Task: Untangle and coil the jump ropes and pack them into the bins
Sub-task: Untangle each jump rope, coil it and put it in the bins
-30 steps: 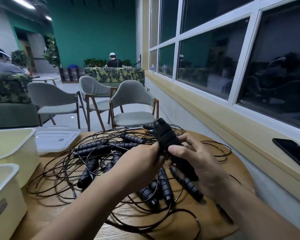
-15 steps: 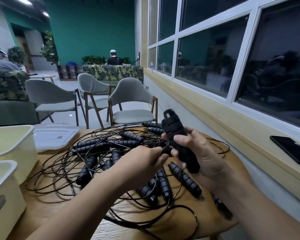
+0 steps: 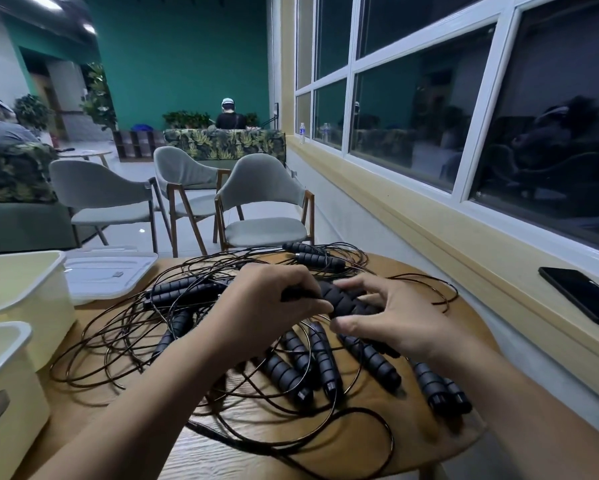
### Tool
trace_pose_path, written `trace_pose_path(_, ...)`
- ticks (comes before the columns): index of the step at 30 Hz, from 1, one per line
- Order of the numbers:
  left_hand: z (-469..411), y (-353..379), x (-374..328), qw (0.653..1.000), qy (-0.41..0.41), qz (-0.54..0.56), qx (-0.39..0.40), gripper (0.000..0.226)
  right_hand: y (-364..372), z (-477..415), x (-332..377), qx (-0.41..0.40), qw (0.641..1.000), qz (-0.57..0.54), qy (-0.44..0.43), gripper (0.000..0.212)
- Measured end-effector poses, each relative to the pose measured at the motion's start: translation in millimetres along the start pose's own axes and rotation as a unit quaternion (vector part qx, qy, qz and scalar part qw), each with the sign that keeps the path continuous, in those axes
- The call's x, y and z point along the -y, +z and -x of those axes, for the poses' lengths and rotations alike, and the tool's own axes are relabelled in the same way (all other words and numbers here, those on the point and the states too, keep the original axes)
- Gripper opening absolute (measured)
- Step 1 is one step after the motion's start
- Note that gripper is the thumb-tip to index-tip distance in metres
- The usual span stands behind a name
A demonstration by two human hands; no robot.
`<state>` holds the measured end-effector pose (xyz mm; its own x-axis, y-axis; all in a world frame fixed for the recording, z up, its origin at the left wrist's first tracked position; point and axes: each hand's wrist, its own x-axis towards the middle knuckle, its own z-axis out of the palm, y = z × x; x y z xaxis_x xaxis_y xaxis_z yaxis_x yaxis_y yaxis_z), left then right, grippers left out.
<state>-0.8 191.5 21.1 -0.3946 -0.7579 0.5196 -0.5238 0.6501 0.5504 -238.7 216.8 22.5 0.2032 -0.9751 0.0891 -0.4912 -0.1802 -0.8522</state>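
Our left hand (image 3: 267,306) grips the nine-o'clock end of a black ribbed foam handle (image 3: 346,301), our right hand (image 3: 402,320) the three-o'clock end, above the wooden surface (image 3: 357,445).

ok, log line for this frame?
step: untangling | left hand: grips handle | right hand: holds same handle | ropes: tangled on table | bins: at left
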Motion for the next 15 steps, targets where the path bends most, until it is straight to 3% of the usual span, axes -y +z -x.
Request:
trace_pose_path(7,-1,-14,-8,0.998,-0.013,0.052,0.022,0.025,-4,1,0,0.179,0.983,0.032,-0.001,0.052)
trace_pose_path(15,-3,-11,5,0.975,-0.037,0.198,0.091,0.040,-12,8,4,0.315,0.924,-0.212,-0.032,0.069)
